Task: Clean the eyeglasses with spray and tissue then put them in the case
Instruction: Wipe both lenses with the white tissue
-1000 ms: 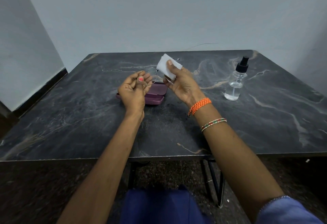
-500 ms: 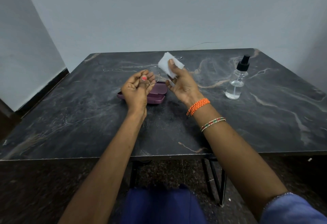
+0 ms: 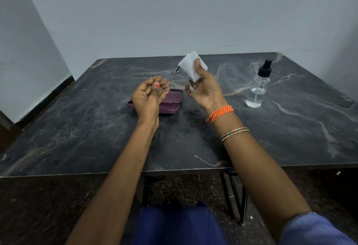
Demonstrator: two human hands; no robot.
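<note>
Thin metal-framed eyeglasses (image 3: pixel 170 77) are held above the dark marble table (image 3: pixel 77 128). My left hand (image 3: pixel 149 97) pinches the left lens rim. My right hand (image 3: pixel 203 88) grips a folded white tissue (image 3: pixel 190 64) wrapped around the right lens, which is hidden by the tissue. Under my left hand lies the purple glasses case (image 3: pixel 171 100), lid open, partly covered by the hand. A clear spray bottle (image 3: pixel 258 88) with a black pump top stands upright to the right of my right hand.
The table's near edge (image 3: pixel 174 170) runs across the lower middle, with black metal legs below. Grey walls stand behind and to the left of the table. My blue-clad lap shows at the bottom.
Both hands and the eyeglasses have lifted slightly and moved apart a little. The tissue has shifted on the right lens and the left lens rim shows more.
</note>
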